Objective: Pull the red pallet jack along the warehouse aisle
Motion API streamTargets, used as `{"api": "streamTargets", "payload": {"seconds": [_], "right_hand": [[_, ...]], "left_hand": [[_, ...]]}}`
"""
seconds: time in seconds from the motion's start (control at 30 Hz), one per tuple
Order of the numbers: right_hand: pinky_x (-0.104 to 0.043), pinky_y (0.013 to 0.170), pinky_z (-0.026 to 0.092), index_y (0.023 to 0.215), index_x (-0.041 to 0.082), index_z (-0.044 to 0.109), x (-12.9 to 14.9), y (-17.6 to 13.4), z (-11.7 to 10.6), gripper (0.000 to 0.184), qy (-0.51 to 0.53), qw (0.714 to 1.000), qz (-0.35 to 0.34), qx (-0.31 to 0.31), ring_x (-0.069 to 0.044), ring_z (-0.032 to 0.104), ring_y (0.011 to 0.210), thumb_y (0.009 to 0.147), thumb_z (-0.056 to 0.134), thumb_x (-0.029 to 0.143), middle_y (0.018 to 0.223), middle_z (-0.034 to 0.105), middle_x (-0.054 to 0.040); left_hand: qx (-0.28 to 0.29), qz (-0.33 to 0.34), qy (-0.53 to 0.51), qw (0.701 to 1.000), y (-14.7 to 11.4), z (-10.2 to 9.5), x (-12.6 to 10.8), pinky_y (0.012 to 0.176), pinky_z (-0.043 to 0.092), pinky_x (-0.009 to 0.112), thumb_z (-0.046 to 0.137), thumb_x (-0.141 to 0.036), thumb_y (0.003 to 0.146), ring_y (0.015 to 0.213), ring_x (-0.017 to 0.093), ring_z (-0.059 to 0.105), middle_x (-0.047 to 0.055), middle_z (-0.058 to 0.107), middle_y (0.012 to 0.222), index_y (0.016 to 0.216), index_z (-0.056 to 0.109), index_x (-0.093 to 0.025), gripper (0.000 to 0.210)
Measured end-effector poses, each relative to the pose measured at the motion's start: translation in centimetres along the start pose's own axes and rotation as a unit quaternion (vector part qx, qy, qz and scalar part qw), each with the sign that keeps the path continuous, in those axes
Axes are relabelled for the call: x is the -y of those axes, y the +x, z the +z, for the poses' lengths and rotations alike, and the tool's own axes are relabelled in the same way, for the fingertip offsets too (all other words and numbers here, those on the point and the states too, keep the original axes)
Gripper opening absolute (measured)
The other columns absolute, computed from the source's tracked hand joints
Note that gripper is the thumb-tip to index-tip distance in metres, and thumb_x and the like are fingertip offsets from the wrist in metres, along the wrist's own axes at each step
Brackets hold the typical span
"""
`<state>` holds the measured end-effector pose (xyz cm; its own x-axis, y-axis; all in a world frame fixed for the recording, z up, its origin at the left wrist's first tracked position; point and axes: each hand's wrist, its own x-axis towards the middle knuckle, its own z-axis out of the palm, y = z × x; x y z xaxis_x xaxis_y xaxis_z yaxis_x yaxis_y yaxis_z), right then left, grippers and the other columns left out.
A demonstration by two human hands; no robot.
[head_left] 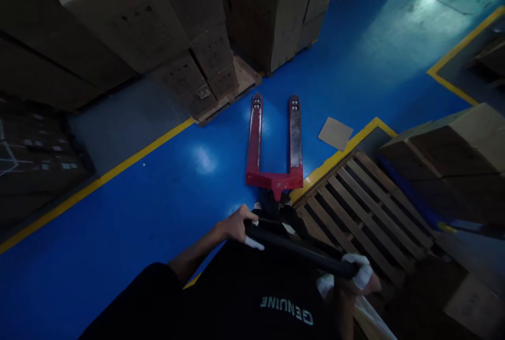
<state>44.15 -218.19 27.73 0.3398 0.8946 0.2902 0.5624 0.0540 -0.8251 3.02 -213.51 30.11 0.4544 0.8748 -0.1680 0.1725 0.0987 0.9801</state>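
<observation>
In the head view, the left hand (236,226) grips the left end of the black handle bar (300,252) of a red pallet truck (275,142). The forearm comes up from the lower left, and the fingers (248,216) are curled over the bar. The right hand (357,276) holds the right end of the same bar; its fingers (360,267), wrapped in white cloth or tape, are closed around it, and the wrist is bent downward near the body. The truck stands on the blue floor (165,198) just in front of the person, and its two forks point away toward stacked cardboard boxes (189,35). To the right of the truck lies an empty wooden pallet (363,208), touching a yellow floor line (335,158). A flat piece of cardboard (335,133) lies just beside the right fork.
</observation>
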Motion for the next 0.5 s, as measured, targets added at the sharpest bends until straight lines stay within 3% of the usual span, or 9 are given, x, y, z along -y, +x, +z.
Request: {"api": "streamTargets", "payload": {"seconds": [0.07,0.13,0.27,0.5], "right_hand": [[-0.057,0.042,0.044,0.074,0.034,0.062,1.5,-1.2,0.3,0.041,-0.006,0.994,0.075,-0.076,-0.038,0.056,0.043,0.103,0.042,0.055,0.057,0.055,-0.0040],[-0.058,0.045,0.044,0.067,0.034,0.062,2.6,-1.0,0.6,0.043,-0.011,0.990,0.114,-0.085,-0.038,0.056,0.045,0.099,0.048,0.059,0.056,0.056,-0.0042],[-0.056,0.048,0.042,0.063,0.034,0.063,2.6,1.9,1.4,0.048,-0.005,0.991,0.112,-0.073,-0.036,0.057,0.048,0.099,0.054,0.065,0.055,0.056,-0.0047],[-0.047,0.059,0.042,0.065,0.028,0.068,-0.8,8.4,3.5,0.057,0.002,0.993,0.082,-0.085,-0.029,0.058,0.056,0.106,0.054,0.064,0.058,0.060,-0.0052]], "left_hand": [[-0.005,0.028,0.007,1.000,1.6,-1.6,0.8,0.053,0.032,0.025,0.111,-0.070,0.059,0.049,0.008,0.039,-0.008,0.043,0.054,0.060,0.060,-0.020,0.072],[-0.014,0.039,0.013,0.999,3.2,-2.7,1.3,0.053,0.033,0.025,0.112,-0.072,0.055,0.049,0.009,0.042,-0.007,0.046,0.053,0.061,0.061,-0.020,0.073],[-0.018,0.046,0.015,0.999,5.8,-3.4,1.4,0.055,0.036,0.026,0.113,-0.069,0.056,0.051,0.010,0.044,-0.005,0.049,0.054,0.062,0.065,-0.019,0.069],[-0.052,0.051,-0.004,0.997,12.5,-4.4,0.1,0.056,0.038,0.027,0.111,-0.065,0.061,0.055,0.011,0.043,-0.004,0.050,0.055,0.059,0.062,-0.019,0.067]]}}
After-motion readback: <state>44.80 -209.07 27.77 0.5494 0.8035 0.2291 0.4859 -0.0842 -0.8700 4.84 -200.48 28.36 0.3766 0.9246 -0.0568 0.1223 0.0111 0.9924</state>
